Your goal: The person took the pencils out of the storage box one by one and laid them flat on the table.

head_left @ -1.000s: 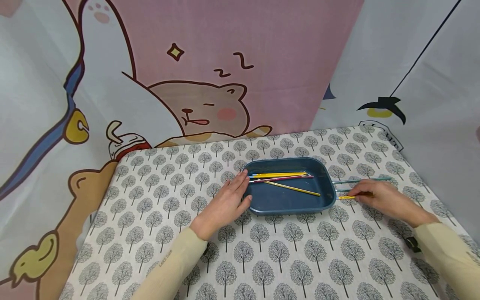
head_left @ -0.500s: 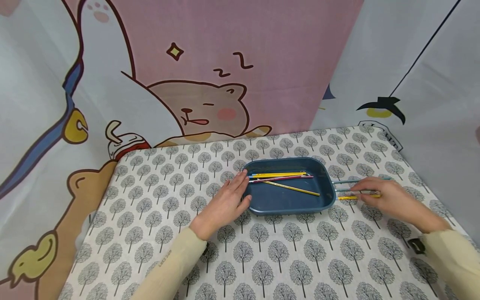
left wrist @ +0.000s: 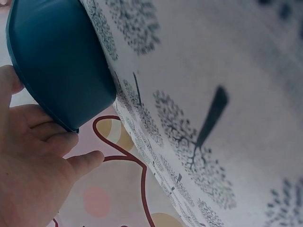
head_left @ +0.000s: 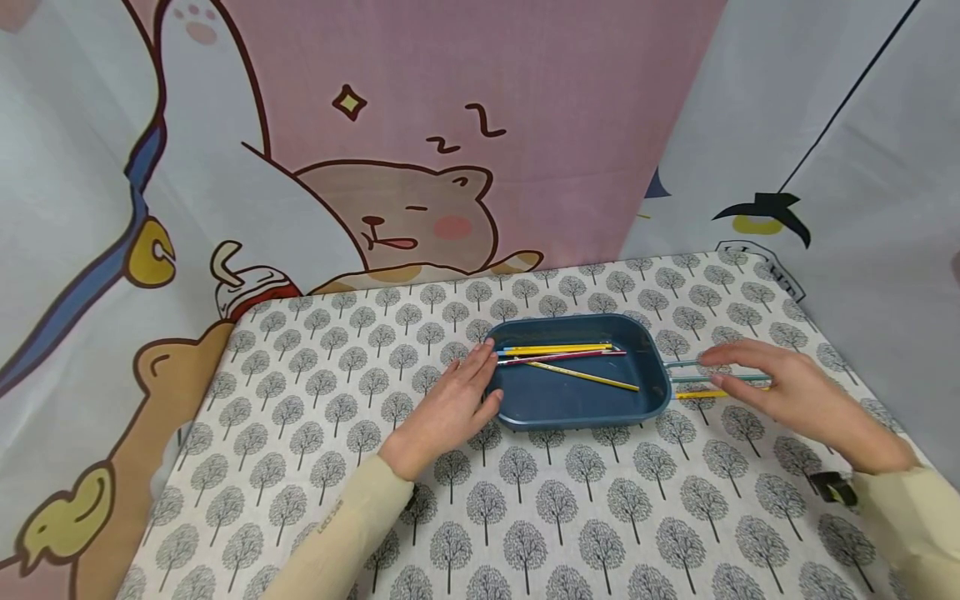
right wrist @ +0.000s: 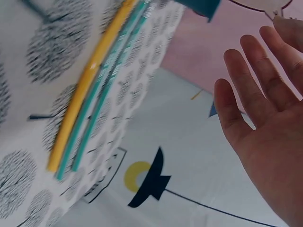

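A dark blue rectangular tray [head_left: 577, 404] sits on the cloth. Inside lie several pencils: yellow ones [head_left: 558, 350] along the back, a red one [head_left: 562, 357], and a slanted yellow one [head_left: 585, 377]. My left hand [head_left: 450, 400] rests its fingers against the tray's left end, thumb apart. Beyond the right end, a yellow pencil [right wrist: 87, 78] and two green pencils [right wrist: 90, 112] lie side by side on the cloth. Over them hovers my right hand [head_left: 806, 396], fingers spread and nothing held; it partly hides them in the head view.
A tree-patterned cloth [head_left: 337, 467] covers the table. Behind it hangs a pink cartoon curtain [head_left: 585, 125], with a pale grey one [head_left: 862, 192] at the right. A black wrist device [head_left: 836, 487] shows below my right sleeve.
My right hand has let go of the yellow pencil, opened its fingers and drawn back a little to the right. That pencil now lies beside the green ones. The left hand stayed put.
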`<state>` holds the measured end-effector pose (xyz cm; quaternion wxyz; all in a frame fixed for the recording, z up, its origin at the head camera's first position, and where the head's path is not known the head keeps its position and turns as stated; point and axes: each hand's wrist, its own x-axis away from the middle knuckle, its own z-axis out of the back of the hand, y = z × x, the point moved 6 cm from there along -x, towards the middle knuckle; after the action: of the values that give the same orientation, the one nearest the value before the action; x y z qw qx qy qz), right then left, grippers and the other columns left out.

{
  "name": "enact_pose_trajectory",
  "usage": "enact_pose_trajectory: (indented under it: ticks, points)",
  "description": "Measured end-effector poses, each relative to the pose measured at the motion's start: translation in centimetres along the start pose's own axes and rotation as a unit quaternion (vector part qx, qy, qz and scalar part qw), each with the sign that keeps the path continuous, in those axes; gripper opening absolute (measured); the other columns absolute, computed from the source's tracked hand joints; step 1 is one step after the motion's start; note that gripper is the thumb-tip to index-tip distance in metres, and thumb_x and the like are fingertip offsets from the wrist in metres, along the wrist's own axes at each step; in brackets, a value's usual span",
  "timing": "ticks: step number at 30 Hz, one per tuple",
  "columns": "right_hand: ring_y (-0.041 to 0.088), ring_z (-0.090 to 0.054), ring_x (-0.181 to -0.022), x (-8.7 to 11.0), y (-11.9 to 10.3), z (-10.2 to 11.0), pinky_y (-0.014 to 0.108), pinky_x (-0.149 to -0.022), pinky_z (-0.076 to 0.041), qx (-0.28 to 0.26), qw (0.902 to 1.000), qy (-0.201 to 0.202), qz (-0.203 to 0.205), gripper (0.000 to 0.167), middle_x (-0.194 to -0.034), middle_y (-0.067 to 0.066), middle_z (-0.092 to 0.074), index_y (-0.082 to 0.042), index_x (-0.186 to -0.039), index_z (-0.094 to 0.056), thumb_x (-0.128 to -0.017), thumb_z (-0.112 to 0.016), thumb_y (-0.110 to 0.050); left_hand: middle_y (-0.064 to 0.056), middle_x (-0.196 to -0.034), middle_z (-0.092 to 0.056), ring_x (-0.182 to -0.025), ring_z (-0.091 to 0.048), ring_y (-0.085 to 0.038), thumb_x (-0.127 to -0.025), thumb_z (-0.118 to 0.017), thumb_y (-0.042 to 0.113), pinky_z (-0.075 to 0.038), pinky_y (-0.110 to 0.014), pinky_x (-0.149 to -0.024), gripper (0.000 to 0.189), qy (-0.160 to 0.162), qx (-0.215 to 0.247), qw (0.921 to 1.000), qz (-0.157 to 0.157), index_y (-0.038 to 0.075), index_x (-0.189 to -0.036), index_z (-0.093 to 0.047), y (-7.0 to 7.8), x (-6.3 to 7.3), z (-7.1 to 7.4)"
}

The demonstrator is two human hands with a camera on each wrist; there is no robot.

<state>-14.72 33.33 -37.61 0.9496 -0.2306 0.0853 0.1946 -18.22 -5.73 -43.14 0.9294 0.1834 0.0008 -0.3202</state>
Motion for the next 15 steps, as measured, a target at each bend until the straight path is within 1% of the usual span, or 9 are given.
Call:
enact_pose_trajectory:
  ticks: [1, 3, 5, 7, 10, 11, 12, 15]
  points:
    - [-0.010, -0.048, -0.120, -0.1, -0.3, 0.1, 0.006, -0.092, -0.036, -0.008, 1.0000, 0.001, -0.005, 0.033, -0.132, 0.001, -0.069, -0.027, -0.123, -0.075, -0.093, -0.078, -0.014, -0.019, -0.170, -0.021, -0.156, -0.022, -0.031, -0.110, -0.048, 0.034, -0.027, -0.057, -0.123, 0.063, -0.001, 0.001, 1.0000, 0.000, -0.007, -0.157, -0.035, 0.0, 0.0, 0.0]
    - [-0.014, -0.046, -0.121, -0.4, -1.1, 0.2, 0.005, -0.093, -0.035, -0.023, 0.9997, 0.002, -0.003, 0.034, -0.132, 0.000, -0.069, -0.028, -0.126, -0.074, -0.094, -0.077, -0.015, -0.019, -0.170, -0.021, -0.156, -0.021, -0.031, -0.110, -0.047, 0.034, -0.027, -0.058, -0.122, 0.063, 0.000, 0.001, 1.0000, -0.001, -0.007, -0.157, -0.035, 0.0, 0.0, 0.0]
    - [-0.013, -0.046, -0.123, -0.7, -1.8, 0.2, 0.010, -0.095, -0.038, -0.028, 0.9996, 0.002, 0.003, 0.036, -0.133, 0.000, -0.068, -0.028, -0.129, -0.072, -0.095, -0.076, -0.016, -0.019, -0.170, -0.021, -0.156, -0.021, -0.031, -0.110, -0.047, 0.034, -0.027, -0.058, -0.122, 0.064, 0.000, -0.001, 1.0000, -0.002, -0.007, -0.157, -0.035, 0.0, 0.0, 0.0]
    - [-0.010, -0.048, -0.123, -1.1, -2.6, 0.1, 0.012, -0.096, -0.039, -0.030, 0.9995, 0.003, 0.011, 0.037, -0.133, -0.001, -0.068, -0.027, -0.130, -0.071, -0.096, -0.076, -0.016, -0.019, -0.170, -0.021, -0.156, -0.021, -0.031, -0.110, -0.047, 0.034, -0.027, -0.057, -0.122, 0.064, 0.000, 0.000, 1.0000, -0.002, -0.008, -0.157, -0.035, 0.0, 0.0, 0.0]
    - [-0.007, -0.050, -0.124, -1.6, -3.6, 0.0, 0.010, -0.098, -0.038, -0.041, 0.9988, 0.008, 0.026, 0.038, -0.133, -0.001, -0.069, -0.023, -0.131, -0.072, -0.095, -0.076, -0.013, -0.019, -0.170, -0.021, -0.156, -0.022, -0.031, -0.110, -0.048, 0.033, -0.027, -0.058, -0.122, 0.063, 0.001, 0.001, 1.0000, -0.001, -0.008, -0.157, -0.035, 0.0, 0.0, 0.0]
    - [-0.007, -0.050, -0.124, -1.7, -3.9, -0.1, 0.004, -0.097, -0.032, -0.046, 0.9985, 0.011, 0.027, 0.038, -0.133, -0.003, -0.069, -0.023, -0.130, -0.072, -0.094, -0.077, -0.012, -0.019, -0.170, -0.021, -0.156, -0.022, -0.031, -0.110, -0.049, 0.032, -0.027, -0.058, -0.122, 0.063, 0.001, 0.001, 1.0000, -0.001, -0.008, -0.156, -0.036, 0.0, 0.0, 0.0]
    - [-0.007, -0.049, -0.125, -1.9, -4.1, -0.1, 0.003, -0.098, -0.030, -0.050, 0.9983, 0.013, 0.026, 0.039, -0.134, -0.004, -0.068, -0.024, -0.130, -0.072, -0.094, -0.077, -0.012, -0.019, -0.170, -0.021, -0.156, -0.022, -0.031, -0.110, -0.049, 0.032, -0.027, -0.058, -0.122, 0.063, 0.001, 0.003, 1.0000, 0.000, -0.008, -0.157, -0.036, 0.0, 0.0, 0.0]
    - [-0.006, -0.049, -0.126, -2.4, -5.0, -0.2, 0.001, -0.099, -0.028, -0.059, 0.9975, 0.021, 0.032, 0.040, -0.134, -0.004, -0.068, -0.022, -0.130, -0.073, -0.093, -0.078, -0.010, -0.019, -0.170, -0.021, -0.156, -0.022, -0.031, -0.110, -0.049, 0.031, -0.028, -0.058, -0.122, 0.063, 0.001, 0.004, 1.0000, 0.000, -0.007, -0.157, -0.036, 0.0, 0.0, 0.0]
